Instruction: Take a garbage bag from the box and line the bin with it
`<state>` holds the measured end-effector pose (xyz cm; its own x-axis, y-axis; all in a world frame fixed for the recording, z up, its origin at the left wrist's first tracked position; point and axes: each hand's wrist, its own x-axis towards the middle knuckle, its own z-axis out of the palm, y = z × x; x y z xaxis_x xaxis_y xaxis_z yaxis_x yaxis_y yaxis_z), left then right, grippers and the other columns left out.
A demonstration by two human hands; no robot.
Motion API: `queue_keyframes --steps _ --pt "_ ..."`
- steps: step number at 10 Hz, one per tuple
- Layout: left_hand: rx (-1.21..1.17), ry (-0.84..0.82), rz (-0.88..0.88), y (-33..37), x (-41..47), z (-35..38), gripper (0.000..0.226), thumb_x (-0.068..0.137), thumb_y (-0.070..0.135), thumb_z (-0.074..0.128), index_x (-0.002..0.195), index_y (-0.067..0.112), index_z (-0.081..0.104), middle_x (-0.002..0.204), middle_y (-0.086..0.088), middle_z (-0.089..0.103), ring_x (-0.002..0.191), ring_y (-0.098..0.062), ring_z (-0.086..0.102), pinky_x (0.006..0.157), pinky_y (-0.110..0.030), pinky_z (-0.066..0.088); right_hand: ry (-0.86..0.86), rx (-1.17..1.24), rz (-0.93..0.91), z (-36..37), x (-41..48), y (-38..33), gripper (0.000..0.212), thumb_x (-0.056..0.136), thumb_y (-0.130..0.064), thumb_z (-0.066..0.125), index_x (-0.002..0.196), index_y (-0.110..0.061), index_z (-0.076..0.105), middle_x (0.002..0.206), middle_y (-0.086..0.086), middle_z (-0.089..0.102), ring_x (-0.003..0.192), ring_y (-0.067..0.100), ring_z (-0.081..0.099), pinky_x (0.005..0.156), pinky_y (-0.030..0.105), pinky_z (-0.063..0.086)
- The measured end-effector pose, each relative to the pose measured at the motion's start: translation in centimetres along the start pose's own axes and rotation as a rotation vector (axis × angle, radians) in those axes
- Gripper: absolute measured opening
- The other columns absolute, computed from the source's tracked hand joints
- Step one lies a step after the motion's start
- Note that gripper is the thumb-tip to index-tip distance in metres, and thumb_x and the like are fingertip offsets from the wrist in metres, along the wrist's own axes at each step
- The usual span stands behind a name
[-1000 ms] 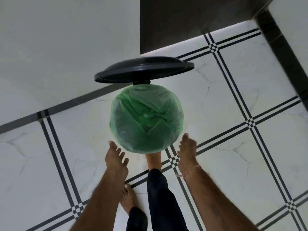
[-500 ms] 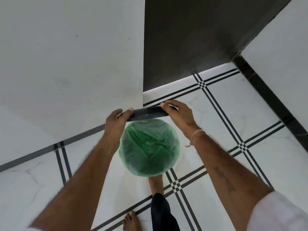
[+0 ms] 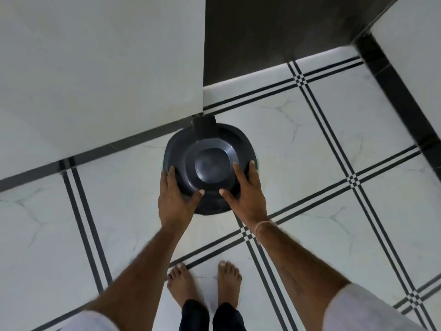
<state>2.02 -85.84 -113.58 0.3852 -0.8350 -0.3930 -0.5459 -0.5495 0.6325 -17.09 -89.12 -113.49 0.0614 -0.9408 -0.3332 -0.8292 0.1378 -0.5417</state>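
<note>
The black bin stands on the floor against the wall corner, seen from above, with its dark lid (image 3: 210, 161) shut down over it. A thin sliver of the green garbage bag (image 3: 258, 165) peeks out under the lid's right rim; the rest of the bag is hidden. My left hand (image 3: 177, 199) holds the lid's front left rim, thumb on top. My right hand (image 3: 243, 194) holds the front right rim, fingers spread over the top. The box of bags is not in view.
A white wall (image 3: 100, 68) runs behind the bin at left, and a dark door or panel (image 3: 274, 32) stands at the back. Another white wall with black skirting (image 3: 401, 91) closes the right side. My bare feet (image 3: 205, 285) stand on the white tiled floor.
The lid stood raised with the green-lined bin open; both hands took its edges and brought it down shut. My foot has come off the pedal and I stand further back.
</note>
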Motion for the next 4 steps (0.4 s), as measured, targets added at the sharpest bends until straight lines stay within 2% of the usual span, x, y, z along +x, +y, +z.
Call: queue_keyframes --steps 1,2,3,4 --pt "0.101 0.011 0.0 -1.0 -0.4 1.0 0.108 0.08 0.057 0.078 0.162 0.018 0.019 0.171 -0.012 0.023 0.155 -0.034 0.028 0.115 -0.058 0.042 -0.029 -0.049 -0.005 1.0 0.1 0.8 0.089 0.09 -0.057 0.067 0.162 -0.042 0.017 0.174 0.008 -0.002 0.16 0.032 0.008 0.119 0.046 0.036" --pt "0.103 -0.02 -0.041 -0.2 -2.2 -0.6 0.102 0.078 0.063 0.074 0.156 0.019 0.026 0.162 -0.015 0.036 0.149 -0.039 0.036 0.107 -0.064 0.045 -0.086 -0.026 0.003 -1.6 -0.8 0.0 0.085 0.091 -0.055 0.066 0.162 -0.037 0.023 0.173 0.012 0.008 0.16 0.032 0.013 0.124 0.051 0.031" --pt "0.132 0.02 -0.058 3.6 -4.5 -5.4 0.101 0.086 0.063 0.068 0.161 0.014 0.022 0.169 -0.015 0.026 0.155 -0.037 0.026 0.116 -0.06 0.037 -0.07 -0.011 -0.045 -7.4 -1.9 -3.5 0.075 0.096 -0.056 0.06 0.161 -0.034 0.028 0.171 0.011 0.02 0.158 0.03 0.022 0.123 0.048 0.033" --pt "0.103 0.112 -0.017 8.5 -7.8 -11.9 0.1 0.09 0.062 0.065 0.163 0.012 0.019 0.171 -0.014 0.021 0.156 -0.035 0.024 0.116 -0.057 0.034 -0.079 -0.01 -0.115 -14.7 -3.9 -9.1 0.069 0.099 -0.055 0.054 0.16 -0.035 0.03 0.171 0.006 0.023 0.158 0.026 0.023 0.123 0.043 0.031"
